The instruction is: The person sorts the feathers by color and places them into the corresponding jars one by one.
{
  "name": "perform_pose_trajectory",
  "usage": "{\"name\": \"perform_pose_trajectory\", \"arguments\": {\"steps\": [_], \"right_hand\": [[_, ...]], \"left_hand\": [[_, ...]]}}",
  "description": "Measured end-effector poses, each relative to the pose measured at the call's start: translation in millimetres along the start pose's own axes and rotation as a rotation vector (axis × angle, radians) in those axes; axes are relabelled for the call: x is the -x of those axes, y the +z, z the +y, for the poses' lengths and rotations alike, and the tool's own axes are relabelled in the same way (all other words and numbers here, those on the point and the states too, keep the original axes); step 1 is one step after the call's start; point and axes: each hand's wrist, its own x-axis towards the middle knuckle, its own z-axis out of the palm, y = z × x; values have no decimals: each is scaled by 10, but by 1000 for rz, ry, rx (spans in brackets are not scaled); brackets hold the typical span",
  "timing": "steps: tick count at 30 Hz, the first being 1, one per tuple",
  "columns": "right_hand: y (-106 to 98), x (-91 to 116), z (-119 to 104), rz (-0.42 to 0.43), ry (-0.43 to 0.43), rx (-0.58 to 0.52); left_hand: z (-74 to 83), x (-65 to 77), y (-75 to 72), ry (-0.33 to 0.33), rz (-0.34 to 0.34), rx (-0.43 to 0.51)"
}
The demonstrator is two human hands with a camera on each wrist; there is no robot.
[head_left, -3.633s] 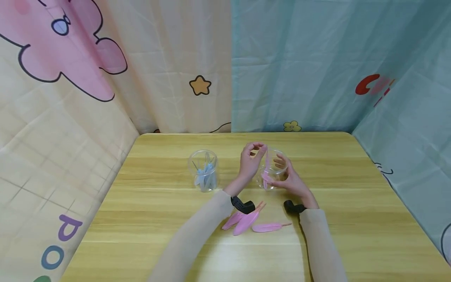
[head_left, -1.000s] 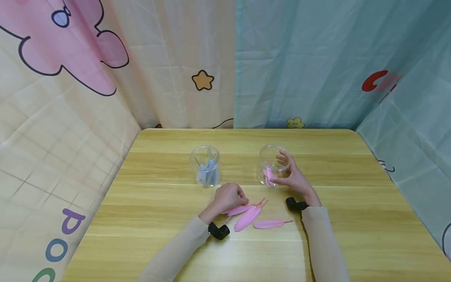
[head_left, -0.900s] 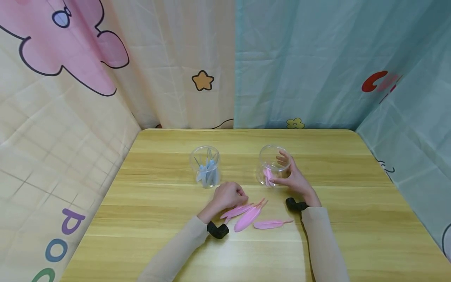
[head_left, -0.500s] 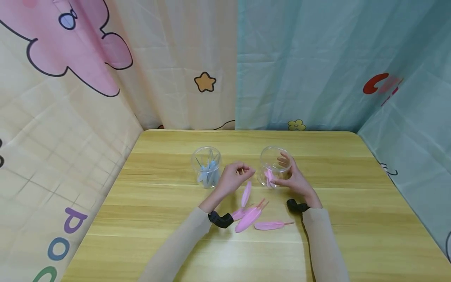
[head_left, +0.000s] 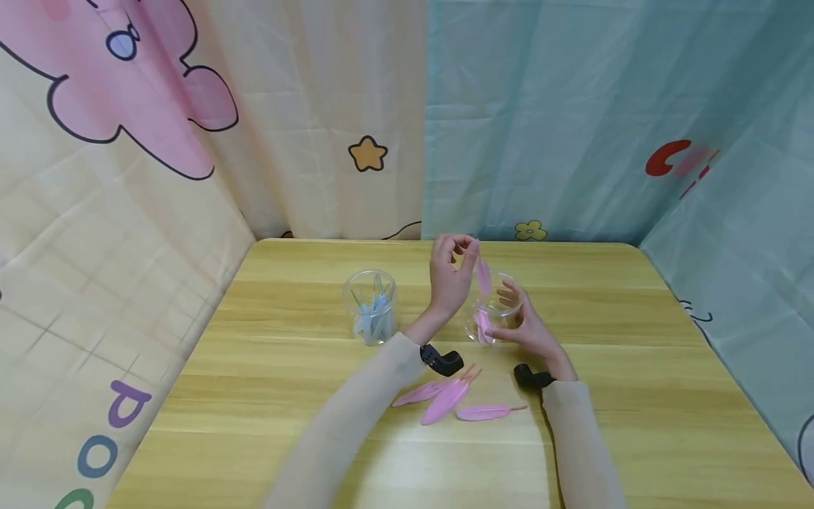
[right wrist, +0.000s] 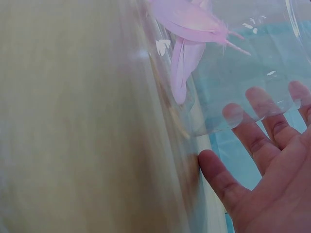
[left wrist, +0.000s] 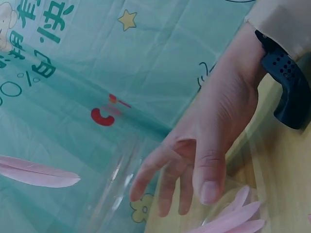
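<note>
My left hand (head_left: 450, 276) pinches a pink feather (head_left: 484, 276) by its quill end, and the feather hangs over the mouth of a clear cup (head_left: 471, 327). My right hand (head_left: 533, 331) holds this cup from its right side, thumb at the front and fingers round the back. Pink feathers (right wrist: 192, 22) lie inside the cup, against its wall. In the left wrist view the held feather (left wrist: 39, 172) appears at the left, while the fingers of my left hand are out of frame.
Several pink feathers (head_left: 445, 403) lie on the wooden table (head_left: 636, 438) in front of the cups. Another clear cup (head_left: 354, 322), with light blue feathers (head_left: 375, 318) in it, stands left of my left forearm. Printed curtains (head_left: 553, 106) close off the back and sides.
My left hand has gone from the loose feathers up to above the right-hand cup, lifting one pink feather. An earlier feather went into that cup. My right hand has stayed on the cup.
</note>
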Motion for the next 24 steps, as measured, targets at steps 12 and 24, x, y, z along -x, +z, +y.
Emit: {"name": "perform_pose_trajectory", "arguments": {"steps": [12,24], "right_hand": [[3,-3,-2,0,-35,2],[18,-2,-16,-2,4,6]], "left_hand": [[-192,289,-143,-134,-163,-77],[-249,658,-677,-291,-849,-576]]}}
